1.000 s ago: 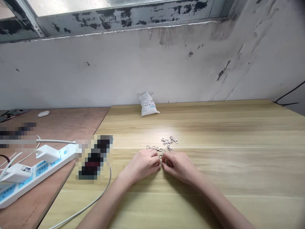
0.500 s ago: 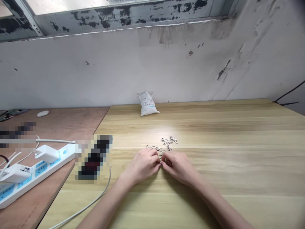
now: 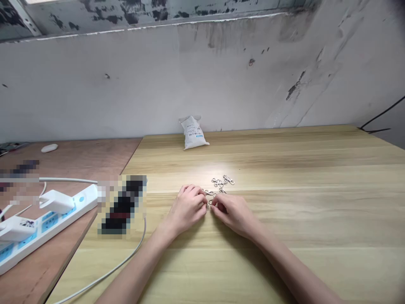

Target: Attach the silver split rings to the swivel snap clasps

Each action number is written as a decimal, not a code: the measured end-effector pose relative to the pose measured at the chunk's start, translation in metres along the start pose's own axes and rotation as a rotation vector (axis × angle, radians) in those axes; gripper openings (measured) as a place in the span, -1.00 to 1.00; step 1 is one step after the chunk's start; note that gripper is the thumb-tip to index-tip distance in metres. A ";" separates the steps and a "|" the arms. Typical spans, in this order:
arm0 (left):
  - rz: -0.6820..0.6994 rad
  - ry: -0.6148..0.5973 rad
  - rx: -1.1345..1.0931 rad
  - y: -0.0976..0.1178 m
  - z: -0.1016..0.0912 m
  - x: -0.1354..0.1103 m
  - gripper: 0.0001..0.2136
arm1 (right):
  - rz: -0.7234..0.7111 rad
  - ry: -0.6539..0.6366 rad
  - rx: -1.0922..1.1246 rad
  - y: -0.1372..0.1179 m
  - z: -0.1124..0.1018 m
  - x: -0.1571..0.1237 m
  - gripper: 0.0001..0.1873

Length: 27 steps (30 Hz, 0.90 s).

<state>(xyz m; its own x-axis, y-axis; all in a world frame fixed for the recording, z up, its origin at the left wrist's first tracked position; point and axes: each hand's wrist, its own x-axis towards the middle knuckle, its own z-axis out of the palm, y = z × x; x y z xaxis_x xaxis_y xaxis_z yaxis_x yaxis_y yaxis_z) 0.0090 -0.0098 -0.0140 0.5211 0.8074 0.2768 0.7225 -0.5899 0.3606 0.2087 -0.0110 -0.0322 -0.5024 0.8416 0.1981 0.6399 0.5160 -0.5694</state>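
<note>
Both of my hands rest on a light wooden table (image 3: 284,202), fingertips meeting at its middle. My left hand (image 3: 188,209) and my right hand (image 3: 232,213) are closed in pinches on a small silver metal clasp (image 3: 209,202) between them. This clasp joins a short chain of linked clasps (image 3: 207,193) that runs partly under my left fingers. A small heap of loose silver clasps (image 3: 223,181) lies just beyond my hands.
A small white packet (image 3: 192,133) stands at the table's far edge against the wall. On a brown table (image 3: 79,160) to the left lie a white power strip (image 3: 44,221) with plugs, a white cable (image 3: 104,274) and a blurred-out dark object (image 3: 122,204).
My hands have drawn slightly toward the heap, and the left fingers now cover more of the linked chain. The camera has tilted down a little.
</note>
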 end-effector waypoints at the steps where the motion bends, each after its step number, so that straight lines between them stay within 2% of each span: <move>1: -0.004 -0.001 0.001 -0.002 0.000 0.000 -0.92 | -0.013 0.003 0.001 0.001 0.000 0.000 -0.93; 5: -0.016 0.042 0.012 -0.006 0.000 0.000 -0.94 | -0.059 0.036 0.042 0.004 -0.001 0.000 -0.88; 9: -0.018 0.114 0.037 -0.006 0.001 0.000 -0.94 | -0.039 0.050 0.086 0.004 0.000 0.000 -0.84; 16: 0.026 0.134 0.052 -0.007 -0.001 0.001 -0.92 | -0.098 0.093 0.102 0.009 0.002 0.001 -0.77; 22: 0.060 0.164 0.076 -0.006 -0.003 0.002 -0.90 | -0.070 0.217 0.094 0.008 -0.005 0.001 -0.76; 27: 0.103 0.198 0.103 -0.005 -0.004 0.003 -0.88 | -0.117 0.307 0.077 0.008 -0.006 0.002 -0.86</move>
<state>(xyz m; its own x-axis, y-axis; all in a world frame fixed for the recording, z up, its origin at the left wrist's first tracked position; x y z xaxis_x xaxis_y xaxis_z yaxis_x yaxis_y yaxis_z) 0.0052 -0.0051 -0.0113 0.5028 0.7190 0.4799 0.7178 -0.6566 0.2316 0.2167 -0.0042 -0.0312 -0.3641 0.7920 0.4901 0.5364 0.6085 -0.5849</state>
